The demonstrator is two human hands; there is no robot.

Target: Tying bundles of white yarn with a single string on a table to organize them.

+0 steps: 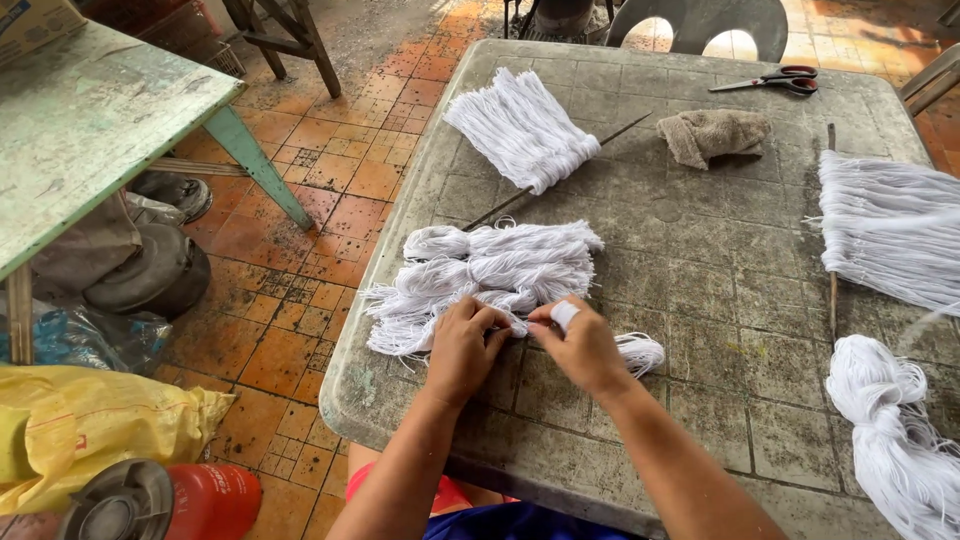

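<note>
A pile of white yarn bundles (490, 275) lies near the front left of a worn grey table (700, 290). My left hand (463, 350) pinches the strands at the pile's front edge. Close beside it, my right hand (583, 345) grips the same strands, one finger wrapped in white tape. A small loop of white yarn (642, 352) sits just right of my right hand. Farther back, another white yarn bundle (520, 128) hangs on a thin dark stick (560, 170).
Red-handled scissors (775, 80) and a brown rag (715, 135) lie at the table's back. White yarn on a stick (885, 235) and a loose yarn heap (895, 440) fill the right edge. A green table (90, 130), yellow sack (90, 425) and red canister (170, 500) stand at left.
</note>
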